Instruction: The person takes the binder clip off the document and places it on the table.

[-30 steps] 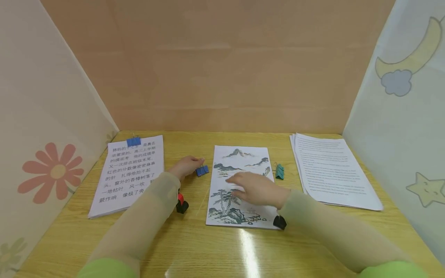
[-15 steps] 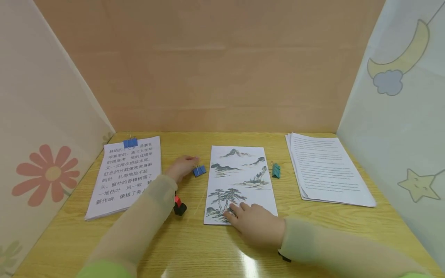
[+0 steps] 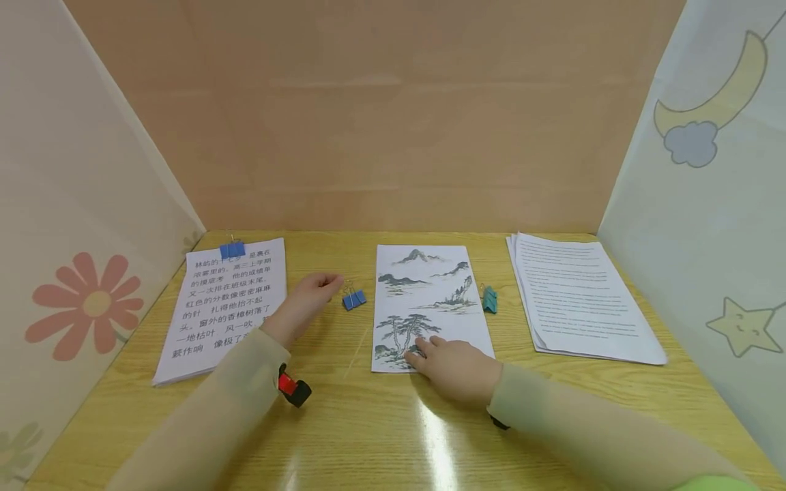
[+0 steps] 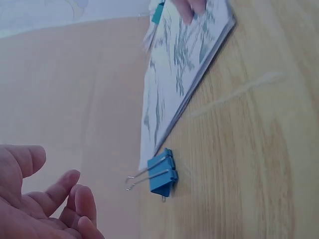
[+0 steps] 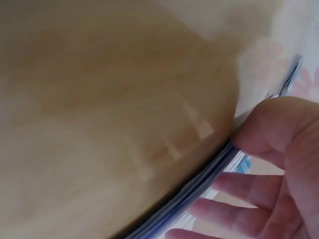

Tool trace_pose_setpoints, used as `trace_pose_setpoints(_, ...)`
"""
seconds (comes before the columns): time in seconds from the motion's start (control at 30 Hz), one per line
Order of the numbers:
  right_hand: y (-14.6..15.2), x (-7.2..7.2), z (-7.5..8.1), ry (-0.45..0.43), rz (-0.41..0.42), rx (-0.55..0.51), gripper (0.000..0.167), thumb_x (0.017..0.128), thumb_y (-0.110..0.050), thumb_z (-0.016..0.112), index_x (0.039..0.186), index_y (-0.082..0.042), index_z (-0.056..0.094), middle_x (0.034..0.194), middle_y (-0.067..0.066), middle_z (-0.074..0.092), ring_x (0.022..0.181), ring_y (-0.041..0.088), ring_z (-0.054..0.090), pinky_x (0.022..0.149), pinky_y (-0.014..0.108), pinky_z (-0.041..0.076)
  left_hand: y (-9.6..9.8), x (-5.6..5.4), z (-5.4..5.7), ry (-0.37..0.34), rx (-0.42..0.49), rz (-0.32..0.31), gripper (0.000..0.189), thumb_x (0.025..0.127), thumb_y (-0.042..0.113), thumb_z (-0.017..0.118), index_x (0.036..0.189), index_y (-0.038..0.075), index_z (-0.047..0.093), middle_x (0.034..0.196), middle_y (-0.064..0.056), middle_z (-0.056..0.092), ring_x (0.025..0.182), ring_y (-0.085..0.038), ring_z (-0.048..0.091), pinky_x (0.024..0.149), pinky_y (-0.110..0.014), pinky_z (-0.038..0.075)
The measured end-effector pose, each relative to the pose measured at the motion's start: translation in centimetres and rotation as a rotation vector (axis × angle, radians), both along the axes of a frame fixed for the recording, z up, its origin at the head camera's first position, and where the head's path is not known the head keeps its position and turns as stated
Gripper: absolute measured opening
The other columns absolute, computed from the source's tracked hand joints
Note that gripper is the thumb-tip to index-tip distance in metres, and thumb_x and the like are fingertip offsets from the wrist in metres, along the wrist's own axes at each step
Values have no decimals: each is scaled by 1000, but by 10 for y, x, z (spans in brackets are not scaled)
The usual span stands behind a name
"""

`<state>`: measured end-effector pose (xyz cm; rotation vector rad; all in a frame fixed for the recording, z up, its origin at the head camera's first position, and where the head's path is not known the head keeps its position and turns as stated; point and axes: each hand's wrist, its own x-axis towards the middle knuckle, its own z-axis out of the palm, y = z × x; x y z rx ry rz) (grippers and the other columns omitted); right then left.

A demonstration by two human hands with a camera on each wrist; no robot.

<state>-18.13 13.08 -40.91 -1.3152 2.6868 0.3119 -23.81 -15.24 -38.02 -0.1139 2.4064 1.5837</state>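
Observation:
A stack of paper [image 3: 430, 279] with an ink landscape on top lies in the middle of the table. My right hand [image 3: 460, 372] rests over its near right corner, fingers extended on the picture. In the right wrist view the thumb is right at the stack's edge [image 5: 174, 209]. My left hand [image 3: 310, 296] hovers left of the stack, fingers loosely bent and holding nothing. Between that hand and the stack sits a blue binder clip [image 3: 354, 299], its wire handles raised; the left wrist view shows the clip [image 4: 162, 179] apart from the fingers.
At left lies a stack of printed text [image 3: 224, 307] with a blue binder clip [image 3: 232, 249] on its top edge. Right of the landscape stands a teal binder clip [image 3: 490, 300]. Farther right is a loosely aligned stack of text pages [image 3: 583, 300]. Panels enclose the back and sides.
My right hand came down to the landscape stack's near edge, and the stack shifted away from me. My left hand drew back from the blue binder clip, which stays on the table.

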Motion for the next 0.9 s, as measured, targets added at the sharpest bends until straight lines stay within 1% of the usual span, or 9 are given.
trace_pose_setpoints(0.1,6,-10,-1,-32,-43,-4,45,99,-15,51,143,-18,47,145,13,45,128,31,48,90,40,52,-3,12,6,10,18,-30,51,101,41,47,142,10,45,143,-9,43,131,-32,39,109,-53,29)
trace_pose_setpoints(0.17,11,-16,-1,-50,-69,-18,47,97,-14,52,144,-18,47,146,14,44,128,32,48,92,41,50,-5,20,9,9,27,-38,50,101,42,47,142,13,45,144,-7,42,134,-31,37,109,-54,27)
trace_pose_setpoints(0.23,16,-21,-2,-58,-87,-24,47,97,-14,52,144,-18,47,146,14,43,129,32,47,94,42,49,-8,26,11,18,17,-40,50,100,43,48,141,14,45,144,-6,41,134,-31,36,109,-56,27)
trace_pose_setpoints(0.3,21,-26,-1,-70,-108,-33,48,96,-13,53,144,-18,47,146,14,43,129,33,47,95,43,48,-12,31,12,22,6,-29,50,100,44,48,141,15,46,143,-6,42,134,-31,36,108,-57,27)
trace_pose_setpoints(0.4,29,-33,-2,-82,-129,-48,48,95,-13,54,143,-17,48,146,15,44,129,33,46,96,45,46,-19,35,11,53,-27,-29,50,100,43,48,140,14,48,141,-8,45,131,-31,40,107,-56,29)
trace_pose_setpoints(0.53,39,-41,-3,-92,-143,-85,48,94,-12,54,142,-15,49,145,17,45,128,34,47,97,47,45,-29,37,11,78,-28,-47,51,101,43,47,140,10,47,141,-12,46,130,-32,40,108,-54,28)
trace_pose_setpoints(0.63,44,-46,-5,-63,-127,-106,47,94,-13,54,141,-15,51,142,17,47,126,33,50,95,47,47,-34,40,14,73,-18,-62,55,101,45,45,142,10,44,144,-14,43,133,-34,37,109,-56,27)
trace_pose_setpoints(0.73,46,-50,-7,-19,-96,-114,45,94,-15,54,139,-16,53,139,14,51,124,32,52,92,47,49,-41,42,15,59,-18,-70,57,100,47,45,144,9,42,146,-13,41,135,-35,34,109,-57,26)
trace_pose_setpoints(0.9,44,-48,-5,18,-64,-160,41,92,-18,56,133,-14,59,135,10,54,123,31,50,92,49,47,-55,42,16,28,-58,-56,59,101,47,44,145,8,39,148,-16,36,137,-38,29,107,-60,26)
